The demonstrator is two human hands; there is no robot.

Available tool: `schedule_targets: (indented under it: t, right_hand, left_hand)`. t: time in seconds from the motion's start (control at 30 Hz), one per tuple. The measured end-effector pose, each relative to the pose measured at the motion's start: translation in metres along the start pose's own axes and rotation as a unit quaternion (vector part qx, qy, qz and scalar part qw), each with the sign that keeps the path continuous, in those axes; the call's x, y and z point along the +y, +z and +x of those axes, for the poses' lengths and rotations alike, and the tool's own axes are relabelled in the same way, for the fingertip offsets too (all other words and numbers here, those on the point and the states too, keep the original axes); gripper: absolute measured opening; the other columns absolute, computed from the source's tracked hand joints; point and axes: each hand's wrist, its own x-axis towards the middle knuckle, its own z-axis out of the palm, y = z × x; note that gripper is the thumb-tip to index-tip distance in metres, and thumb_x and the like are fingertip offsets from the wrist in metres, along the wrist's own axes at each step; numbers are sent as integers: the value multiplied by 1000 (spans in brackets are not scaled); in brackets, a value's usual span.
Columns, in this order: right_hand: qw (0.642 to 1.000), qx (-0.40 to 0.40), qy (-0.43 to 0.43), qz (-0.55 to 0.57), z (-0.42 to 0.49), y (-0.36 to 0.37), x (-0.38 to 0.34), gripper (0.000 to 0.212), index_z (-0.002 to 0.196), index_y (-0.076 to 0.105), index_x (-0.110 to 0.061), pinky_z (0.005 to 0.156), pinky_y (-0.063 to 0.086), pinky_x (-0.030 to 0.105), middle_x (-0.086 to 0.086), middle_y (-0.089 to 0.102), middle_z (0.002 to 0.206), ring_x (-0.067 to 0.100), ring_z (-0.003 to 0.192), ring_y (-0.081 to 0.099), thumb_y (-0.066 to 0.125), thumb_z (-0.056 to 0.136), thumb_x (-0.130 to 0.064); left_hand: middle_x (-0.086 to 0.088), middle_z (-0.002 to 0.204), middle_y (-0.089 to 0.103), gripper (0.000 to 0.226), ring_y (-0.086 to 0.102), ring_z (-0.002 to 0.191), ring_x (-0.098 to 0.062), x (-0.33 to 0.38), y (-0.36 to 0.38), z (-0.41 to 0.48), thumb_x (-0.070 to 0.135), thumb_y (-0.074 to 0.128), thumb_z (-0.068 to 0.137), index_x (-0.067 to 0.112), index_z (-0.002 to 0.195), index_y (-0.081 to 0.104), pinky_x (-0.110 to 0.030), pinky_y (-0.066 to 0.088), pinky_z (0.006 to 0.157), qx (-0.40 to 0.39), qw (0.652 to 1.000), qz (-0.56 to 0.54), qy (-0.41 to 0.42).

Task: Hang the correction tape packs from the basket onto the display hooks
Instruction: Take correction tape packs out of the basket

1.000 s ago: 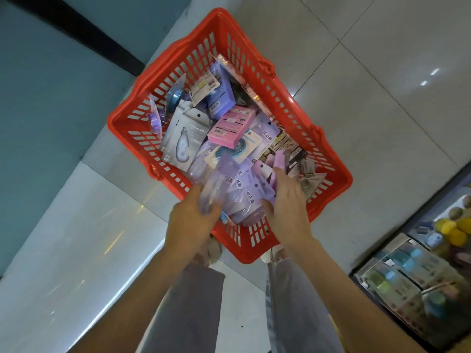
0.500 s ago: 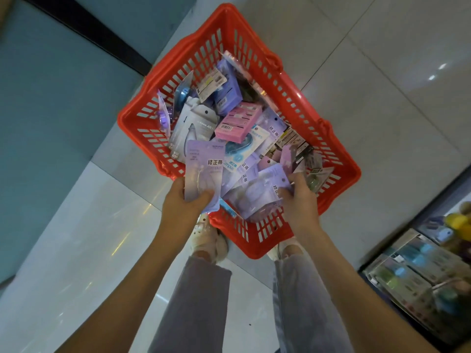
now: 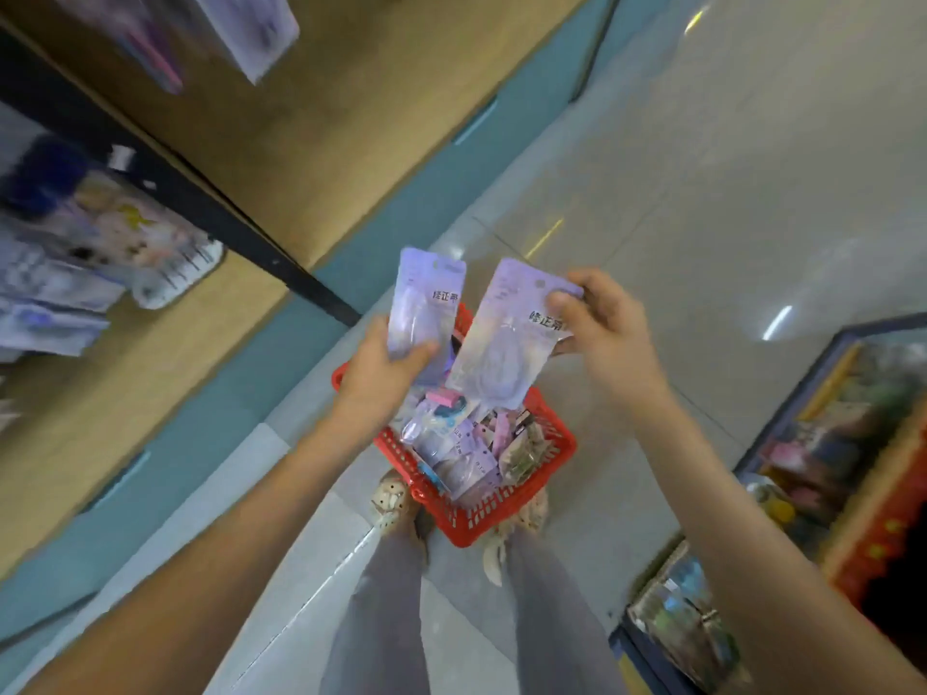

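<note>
I am holding one lilac correction tape pack in each hand, both raised well above the red basket [image 3: 481,516]. Half a second ago both hands were down at the basket's near edge, with the packs barely off the heap. My left hand [image 3: 381,366] is pinching the left pack [image 3: 426,303] at its lower end, thumb lying across the front and fingers hidden behind it. My right hand [image 3: 602,318] is gripping the right pack [image 3: 506,338] by its upper right corner, thumb pressing on the front over the printed characters and the other fingers curling round the back. Both packs are standing roughly upright, just beside each other, and I cannot tell whether their edges are touching.

The basket is sitting on the pale floor tiles [image 3: 702,193] just in front of my shoes [image 3: 389,499] and now looks small beneath my hands, with the remaining packs heaped inside from wall to wall. My view has swung upward since then — blurred packs hanging on the display [image 3: 256,27] are now showing at the upper left.
</note>
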Motion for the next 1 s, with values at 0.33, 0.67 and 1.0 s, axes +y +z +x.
schedule_targets:
  t: [0.33, 0.67, 1.0]
  right_hand:
    - [965, -135, -216, -55, -49, 62, -244, 22, 95, 55, -29, 69, 47, 36, 2, 60, 85, 17, 76, 54, 60, 91, -7]
    - [818, -224, -499, -177, -194, 185, -387, 81, 142, 26, -37, 102, 24, 8, -11, 23, 135, 3, 129, 26, 78, 79, -34]
    - [693, -214, -635, -265, -328, 318, -458, 78, 148, 8, -49, 102, 22, 27, 3, 15, 153, 21, 129, 24, 56, 92, -26]
  left_hand:
    - [13, 95, 74, 33, 67, 88, 0, 207, -99, -164, 4, 74, 78, 23, 103, 64, -18, 51, 74, -15, 977, -119, 177]
    - [1, 110, 73, 40, 70, 98, -14, 275, -273, -323, 20, 70, 87, 16, 125, 59, -30, 58, 79, 186, 921, -141, 313]
    - [-3, 121, 66, 45, 65, 109, -18, 240, -412, -453, 5, 66, 89, 17, 128, 48, -32, 54, 85, 282, 872, -106, 386]
